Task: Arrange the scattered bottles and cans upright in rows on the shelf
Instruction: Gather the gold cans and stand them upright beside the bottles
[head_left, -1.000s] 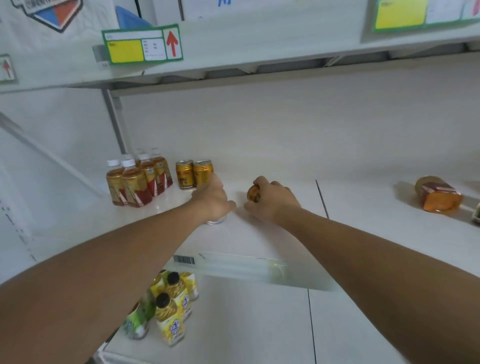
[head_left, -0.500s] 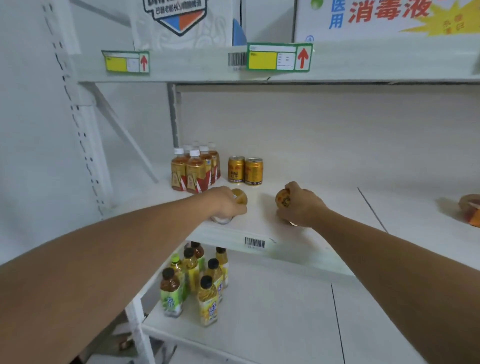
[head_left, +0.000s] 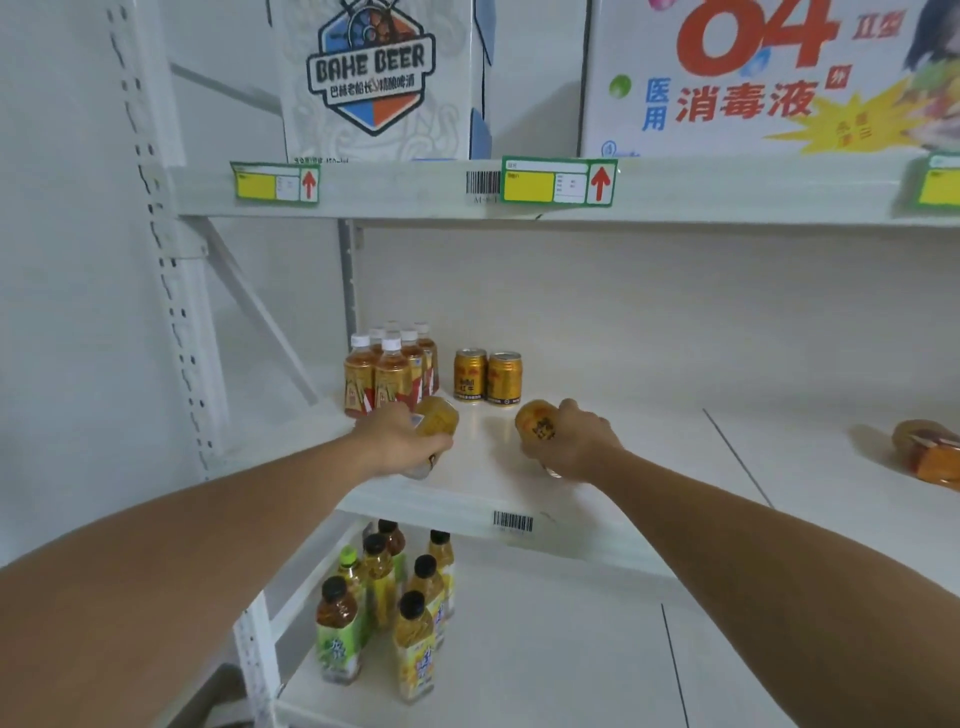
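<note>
On the middle shelf (head_left: 483, 488), a cluster of white-capped tea bottles (head_left: 390, 371) stands upright toward the back left corner, and 2 gold cans (head_left: 487, 376) stand side by side just to their right. A further bottle (head_left: 930, 452) lies on its side near the shelf's right edge, well apart from the rest. The lower shelf (head_left: 545, 649) carries a group of dark-capped juice bottles (head_left: 389, 603) upright near its left edge. On the top shelf sit a beer carton (head_left: 371, 78) and a disinfectant carton (head_left: 753, 78), with yellow price labels (head_left: 556, 183) on the shelf's front edge.

Both arms reach forward over the middle shelf's front edge. The left hand (head_left: 400, 441) is closed around a gold can (head_left: 436, 415) held tilted, in front of the tea bottles. The right hand (head_left: 576, 441) is wrapped around another gold can (head_left: 535, 422), also tilted, in front of the 2 standing cans. Whether either held can touches the shelf I cannot tell.
</note>
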